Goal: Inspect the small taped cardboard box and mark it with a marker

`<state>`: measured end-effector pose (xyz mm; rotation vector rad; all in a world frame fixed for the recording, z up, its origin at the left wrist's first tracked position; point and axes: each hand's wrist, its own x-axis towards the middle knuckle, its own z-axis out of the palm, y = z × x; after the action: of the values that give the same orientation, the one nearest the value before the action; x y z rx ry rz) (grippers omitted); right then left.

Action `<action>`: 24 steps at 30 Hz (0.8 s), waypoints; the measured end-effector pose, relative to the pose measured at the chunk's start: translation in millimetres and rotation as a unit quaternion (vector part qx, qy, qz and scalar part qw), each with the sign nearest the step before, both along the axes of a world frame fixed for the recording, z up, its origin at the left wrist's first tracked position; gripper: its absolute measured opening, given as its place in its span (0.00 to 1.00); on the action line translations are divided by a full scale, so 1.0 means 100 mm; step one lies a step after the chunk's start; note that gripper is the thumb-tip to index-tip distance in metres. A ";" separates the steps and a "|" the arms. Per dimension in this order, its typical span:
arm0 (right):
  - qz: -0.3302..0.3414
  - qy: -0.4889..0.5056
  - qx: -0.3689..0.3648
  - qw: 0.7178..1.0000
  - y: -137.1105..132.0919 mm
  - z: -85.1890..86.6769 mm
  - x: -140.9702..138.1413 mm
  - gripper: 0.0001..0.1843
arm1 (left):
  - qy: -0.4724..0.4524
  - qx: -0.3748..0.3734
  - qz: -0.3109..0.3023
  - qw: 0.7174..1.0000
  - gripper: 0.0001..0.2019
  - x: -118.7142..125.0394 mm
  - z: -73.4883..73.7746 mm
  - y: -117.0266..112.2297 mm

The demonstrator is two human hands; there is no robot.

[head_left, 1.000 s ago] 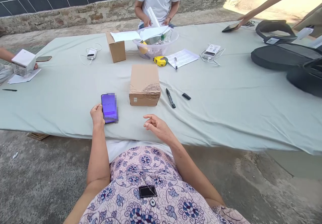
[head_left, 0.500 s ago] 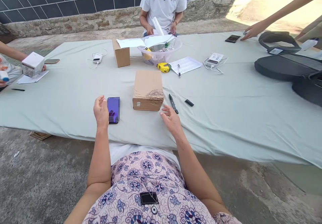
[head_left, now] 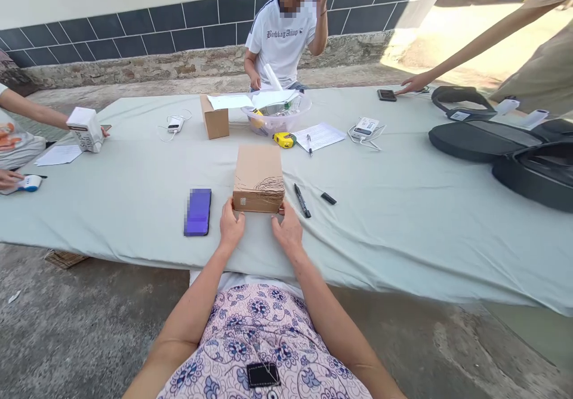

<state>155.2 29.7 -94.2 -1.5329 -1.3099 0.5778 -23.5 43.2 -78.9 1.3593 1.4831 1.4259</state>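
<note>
A brown cardboard box (head_left: 258,169) with black scribbled lines on its near right corner rests on the cloth-covered table in front of me. My left hand (head_left: 231,227) is at its near left corner, fingers along the side and thumb in front. At the near right corner, my right hand (head_left: 287,227) holds it the same way; both sets of fingertips are partly hidden. An uncapped black marker (head_left: 302,200) lies right of the box, with its cap (head_left: 328,198) farther right. Left of my left hand is a phone (head_left: 197,212) with a purple screen.
Behind the box are a yellow tape measure (head_left: 285,140), a printed sheet with a pen (head_left: 310,146), a clear plastic basin (head_left: 304,110) and a smaller carton (head_left: 216,123). Black cases (head_left: 483,139) lie right. A co-worker's hand holds a white box (head_left: 86,129) at left.
Both my hands have come inward to the box's near corners and taken hold of it. The person opposite has raised a hand to head height. My view has tilted up slightly.
</note>
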 end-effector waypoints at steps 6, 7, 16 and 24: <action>-0.016 0.021 0.064 0.998 -0.08 0.03 0.00 0.35 | 0.011 0.062 0.013 0.998 0.25 -0.03 -0.02 -0.06; -0.019 0.024 0.082 0.996 -0.10 0.04 -0.01 0.35 | 0.012 0.073 0.017 0.997 0.24 -0.03 0.00 -0.07; -0.022 0.006 0.167 0.986 -0.22 0.16 0.02 0.31 | 0.030 0.153 0.069 0.985 0.21 0.01 0.13 -0.23; -0.071 -0.050 0.207 0.975 -0.40 0.22 0.04 0.33 | 0.083 0.261 0.079 0.959 0.22 0.17 0.44 -0.46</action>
<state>159.5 -10.2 -72.2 -1.3058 -1.2865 0.1241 -6.3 -2.5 -35.3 1.7395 1.3973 1.9423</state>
